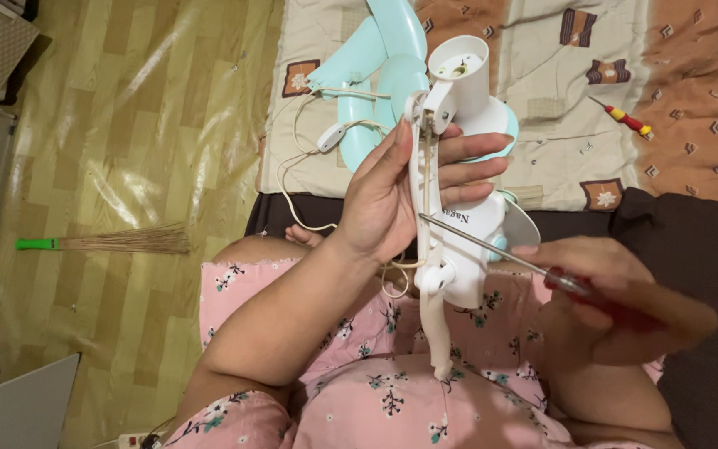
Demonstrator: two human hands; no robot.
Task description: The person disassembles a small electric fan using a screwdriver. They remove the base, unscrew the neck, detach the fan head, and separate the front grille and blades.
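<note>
Nearest, a lap in pink flowered cloth [376, 391], seated at the edge of a patterned blanket [691, 83].

Just above it, right hand [617, 308] closed around the red handle of a long screwdriver [484, 245], shaft slanting up and left, tip meeting the white fan body [467, 249] near its middle seam. Exact spot of the tip hidden behind the plastic; cannot tell whether seated in a screw head.

Left hand [392, 195] wrapped firmly around the narrow white neck of the fan, fingers on the far side, thumb on the near side, holding it upright over the lap. Hands apart from each other, linked only through tool and fan.

Likely best handled so: hold the left grip tight and the wrist braced against the lap, line the shaft straight with the screw rather than at a slant, press inward while turning slowly, and mind the fingers behind the housing in case of a slip.

Beyond, a white round cap [463, 71] at the top of the fan, pale blue-green blades [392, 50] lying on the blanket behind it, and a cream cord with an inline switch [330, 137] looping down the blanket's edge.

Farther right on the blanket, a small red-and-yellow screwdriver [625, 119], well apart from both hands.

Off to the left, a straw broom [118, 241] with a green handle on the wood-pattern floor [126, 125].
</note>
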